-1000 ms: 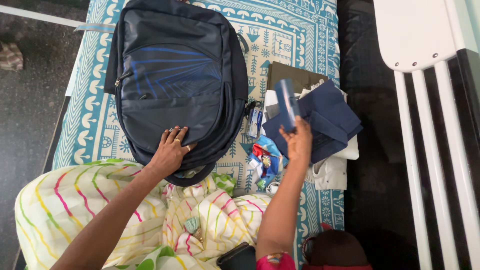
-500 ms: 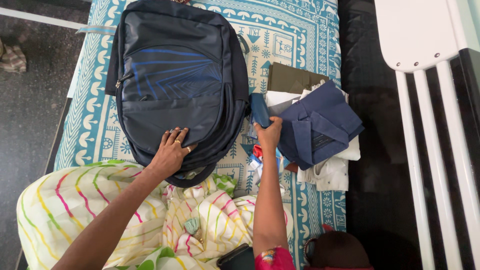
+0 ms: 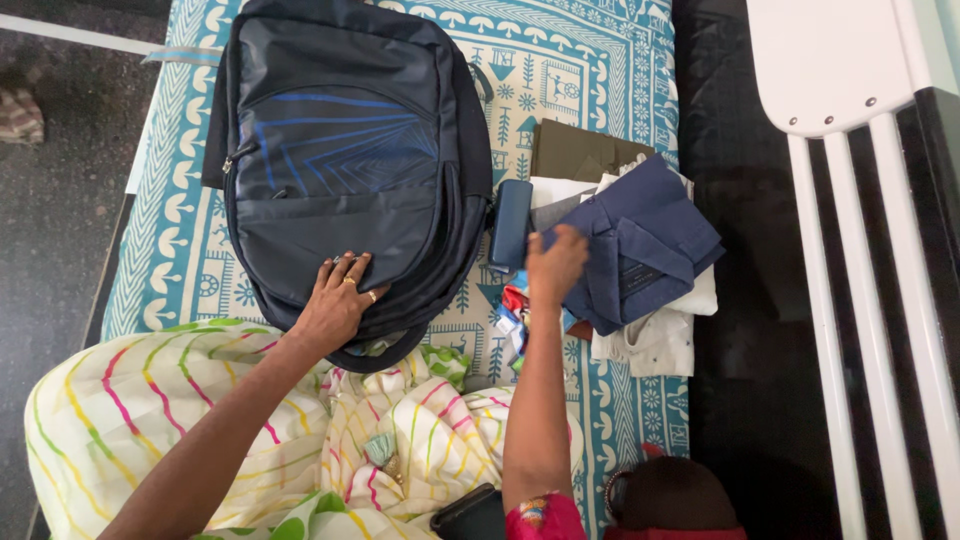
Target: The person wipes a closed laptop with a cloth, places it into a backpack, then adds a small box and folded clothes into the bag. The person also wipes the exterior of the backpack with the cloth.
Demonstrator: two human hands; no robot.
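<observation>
Left hand (image 3: 338, 300) lay flat, fingers spread, on the near end of a dark navy backpack (image 3: 345, 160) — pressing it, not gripping. The backpack rested on a teal-and-white patterned cloth (image 3: 590, 70), filling its left half.

Right hand (image 3: 555, 265) hovered loosely curled, holding nothing, just right of a slim dark-blue case (image 3: 510, 225). The case lay lengthwise between the backpack's right edge and a stack of folded clothes (image 3: 640, 250), touching or nearly touching the bag.

Case looked rigid, smooth, light — likely a bit slippery; a pinch across its narrow sides near the middle seemed the safest hold. Clothes were soft, apt to slump if nudged.

Near the right wrist, a small colourful bundle (image 3: 515, 315) on the cloth. White slatted furniture (image 3: 850, 200) stood at far right.
</observation>
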